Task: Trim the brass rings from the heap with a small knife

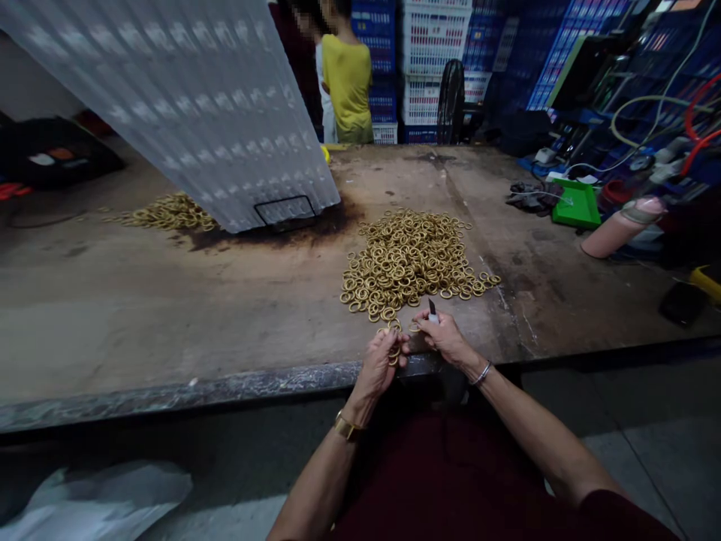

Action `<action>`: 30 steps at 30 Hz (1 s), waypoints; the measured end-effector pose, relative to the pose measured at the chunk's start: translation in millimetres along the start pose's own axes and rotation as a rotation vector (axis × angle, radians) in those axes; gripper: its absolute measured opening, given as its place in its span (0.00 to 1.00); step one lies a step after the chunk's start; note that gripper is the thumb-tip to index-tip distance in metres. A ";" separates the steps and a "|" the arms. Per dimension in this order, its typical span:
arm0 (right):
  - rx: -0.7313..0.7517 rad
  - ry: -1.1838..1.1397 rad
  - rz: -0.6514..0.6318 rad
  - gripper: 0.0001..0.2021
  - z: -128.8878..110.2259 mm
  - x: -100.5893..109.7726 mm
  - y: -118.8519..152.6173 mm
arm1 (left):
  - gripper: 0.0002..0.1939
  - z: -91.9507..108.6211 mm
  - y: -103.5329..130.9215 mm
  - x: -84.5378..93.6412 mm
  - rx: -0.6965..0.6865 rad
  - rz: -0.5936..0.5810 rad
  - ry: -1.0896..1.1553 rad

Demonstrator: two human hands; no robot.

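A large pile of brass-coloured rings (408,255) lies on the wooden table (270,308). At the table's front edge, my left hand (387,356) is closed around several rings, and a few more lie just beyond its fingertips. Close on its right, my right hand (442,335) grips a small knife (432,312) with a dark blade pointing up. A single ring (414,327) shows at the fingertips of that hand; whether it is pinched or only touched is hard to tell.
A tall, pale ribbed panel (225,113) leans over the table at the left, with another ring pile (169,213) beside it. On the right are a green tray (577,204) and a pink cylinder (622,227). A person in yellow (348,83) stands beyond the table.
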State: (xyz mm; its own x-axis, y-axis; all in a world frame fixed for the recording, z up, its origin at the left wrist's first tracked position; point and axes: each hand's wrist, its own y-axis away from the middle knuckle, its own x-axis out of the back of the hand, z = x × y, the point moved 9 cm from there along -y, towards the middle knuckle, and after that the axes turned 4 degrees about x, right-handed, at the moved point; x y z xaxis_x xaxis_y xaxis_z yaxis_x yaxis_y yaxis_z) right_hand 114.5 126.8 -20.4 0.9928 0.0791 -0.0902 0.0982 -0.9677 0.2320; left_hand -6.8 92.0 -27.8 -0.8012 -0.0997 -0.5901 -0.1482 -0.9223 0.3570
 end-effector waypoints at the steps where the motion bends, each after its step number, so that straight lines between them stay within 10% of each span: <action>1: -0.004 -0.008 -0.003 0.14 0.1 -0.7 0.9 | 0.19 1.4 -0.5 -0.2 -0.011 0.000 0.005; 30: 0.005 0.108 0.027 0.14 8.1 0.6 7.7 | 0.21 -16.3 -2.9 -9.7 0.040 -0.057 -0.241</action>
State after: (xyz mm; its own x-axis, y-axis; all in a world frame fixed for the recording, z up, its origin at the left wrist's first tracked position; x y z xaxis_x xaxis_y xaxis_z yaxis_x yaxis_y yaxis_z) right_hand 115.4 117.5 -26.5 0.9967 0.0779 0.0211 0.0711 -0.9710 0.2283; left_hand 10.9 89.5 -34.9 -0.9051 0.0486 -0.4223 -0.2164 -0.9077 0.3594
